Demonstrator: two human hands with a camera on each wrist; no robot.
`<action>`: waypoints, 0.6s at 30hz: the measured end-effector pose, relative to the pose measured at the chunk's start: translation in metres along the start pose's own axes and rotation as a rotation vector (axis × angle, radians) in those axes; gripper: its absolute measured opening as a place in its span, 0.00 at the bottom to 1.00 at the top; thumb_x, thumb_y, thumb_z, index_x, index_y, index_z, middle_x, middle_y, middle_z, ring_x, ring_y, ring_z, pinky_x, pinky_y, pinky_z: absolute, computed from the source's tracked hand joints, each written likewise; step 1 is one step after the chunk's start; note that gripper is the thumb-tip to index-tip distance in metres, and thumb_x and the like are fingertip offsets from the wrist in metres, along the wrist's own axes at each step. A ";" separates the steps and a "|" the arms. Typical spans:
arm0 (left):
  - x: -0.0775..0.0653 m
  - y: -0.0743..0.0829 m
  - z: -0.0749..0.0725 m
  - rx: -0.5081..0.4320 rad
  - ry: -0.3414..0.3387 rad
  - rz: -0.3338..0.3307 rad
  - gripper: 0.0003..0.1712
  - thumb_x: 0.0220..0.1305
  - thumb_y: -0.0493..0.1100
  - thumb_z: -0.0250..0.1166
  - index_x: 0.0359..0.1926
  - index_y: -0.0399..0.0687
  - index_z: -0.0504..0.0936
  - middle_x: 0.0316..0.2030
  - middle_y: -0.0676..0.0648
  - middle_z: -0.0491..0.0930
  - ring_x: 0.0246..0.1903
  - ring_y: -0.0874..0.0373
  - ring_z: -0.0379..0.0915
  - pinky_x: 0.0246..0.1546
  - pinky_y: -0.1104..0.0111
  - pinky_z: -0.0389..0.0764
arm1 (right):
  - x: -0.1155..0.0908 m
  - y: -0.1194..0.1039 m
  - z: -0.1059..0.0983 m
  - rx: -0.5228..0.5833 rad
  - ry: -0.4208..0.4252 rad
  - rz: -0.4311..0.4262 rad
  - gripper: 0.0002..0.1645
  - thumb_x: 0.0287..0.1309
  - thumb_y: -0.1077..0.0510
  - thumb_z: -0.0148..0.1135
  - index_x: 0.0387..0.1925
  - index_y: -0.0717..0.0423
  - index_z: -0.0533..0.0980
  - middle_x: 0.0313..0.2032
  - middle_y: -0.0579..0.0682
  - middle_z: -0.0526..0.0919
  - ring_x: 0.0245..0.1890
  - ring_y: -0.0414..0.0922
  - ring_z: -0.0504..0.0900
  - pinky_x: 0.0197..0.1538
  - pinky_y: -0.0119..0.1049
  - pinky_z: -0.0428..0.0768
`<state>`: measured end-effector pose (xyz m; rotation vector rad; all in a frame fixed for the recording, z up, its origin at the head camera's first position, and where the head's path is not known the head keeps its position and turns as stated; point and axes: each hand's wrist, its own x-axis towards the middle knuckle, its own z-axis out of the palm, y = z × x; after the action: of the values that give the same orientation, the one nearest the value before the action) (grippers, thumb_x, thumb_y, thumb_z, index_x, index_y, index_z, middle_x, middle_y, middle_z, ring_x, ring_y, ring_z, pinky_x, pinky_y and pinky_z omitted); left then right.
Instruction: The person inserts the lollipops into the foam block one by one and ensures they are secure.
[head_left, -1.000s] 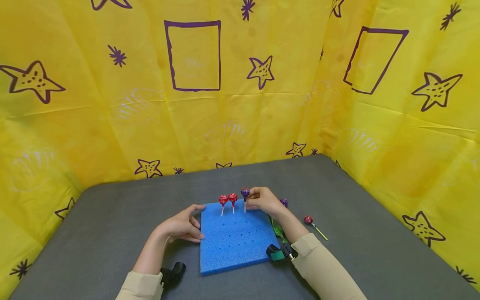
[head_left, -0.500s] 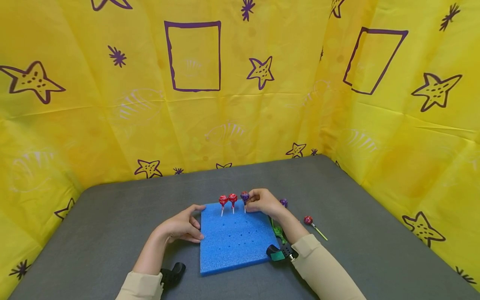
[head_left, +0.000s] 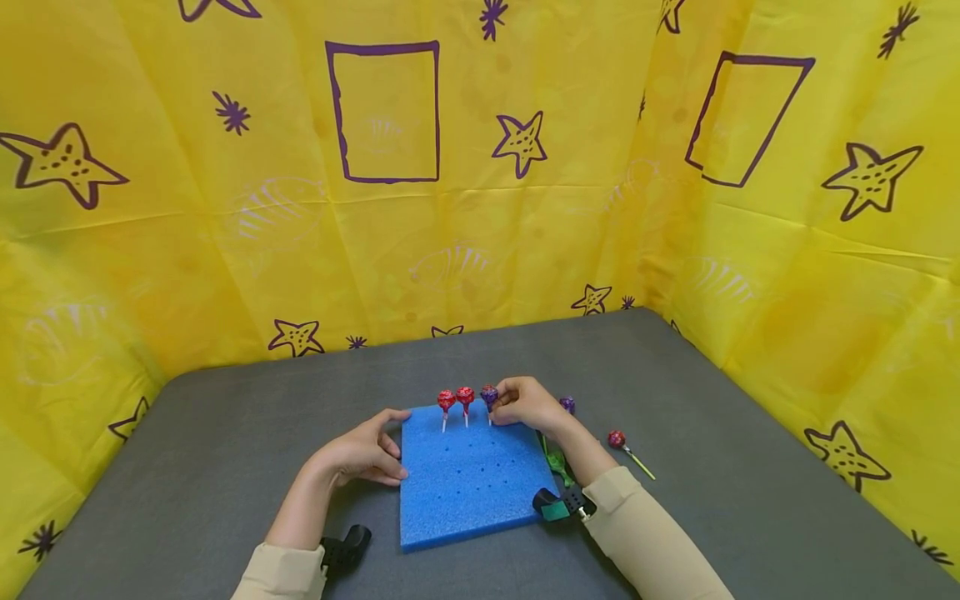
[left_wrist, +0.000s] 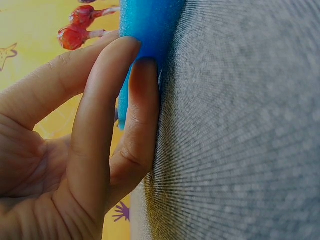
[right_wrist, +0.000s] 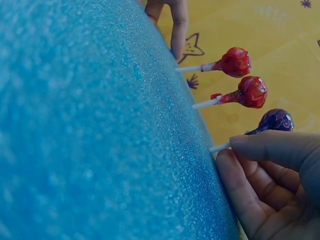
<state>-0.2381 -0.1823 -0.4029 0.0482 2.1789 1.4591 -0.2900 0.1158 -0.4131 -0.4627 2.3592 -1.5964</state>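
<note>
Yellow backdrop (head_left: 382, 250) behind gray table (head_left: 247, 425). Lower left of center: my left hand (head_left: 360, 450), fingers apart, against the blue foam board (head_left: 465, 521); light brace suffices. Center: two red lollipops (head_left: 447, 401) upright. Just right, my right hand (head_left: 525, 404) pinches the purple lollipop (head_left: 490, 393) by its stick, at the board's far edge. Best push: low grip, straight along the stick, no twisting.

Left hand (left_wrist: 82, 135) at left of view, fingers slightly bent, fingertips touching edge of blue block (left_wrist: 150, 25). Block lies against grey ribbed surface (left_wrist: 240, 125), which fills right side. Upper left: two red lollipops, upper one (left_wrist: 82, 16) and lower one (left_wrist: 72, 38) close together, sticks pointing toward block. Behind: yellow cloth (left_wrist: 30, 30) with star outline (left_wrist: 7, 52) near left border, purple mark (left_wrist: 121, 212) low down.
</note>
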 end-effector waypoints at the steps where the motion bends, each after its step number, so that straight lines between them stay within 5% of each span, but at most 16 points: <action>1: 0.000 0.000 0.000 0.000 0.001 0.000 0.54 0.50 0.26 0.72 0.75 0.47 0.54 0.35 0.43 0.68 0.28 0.55 0.76 0.35 0.62 0.89 | 0.000 0.000 0.000 -0.004 0.002 -0.003 0.10 0.54 0.66 0.68 0.38 0.65 0.76 0.33 0.53 0.82 0.31 0.40 0.80 0.39 0.30 0.85; 18: -0.001 0.001 0.000 0.004 -0.001 -0.004 0.54 0.51 0.26 0.72 0.75 0.47 0.53 0.35 0.43 0.68 0.29 0.55 0.77 0.35 0.62 0.89 | -0.001 -0.004 0.000 0.028 0.019 0.043 0.10 0.55 0.67 0.67 0.39 0.67 0.77 0.33 0.54 0.84 0.31 0.39 0.84 0.42 0.36 0.89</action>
<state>-0.2373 -0.1822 -0.4017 0.0460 2.1799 1.4524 -0.2883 0.1147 -0.4097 -0.3899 2.3412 -1.6189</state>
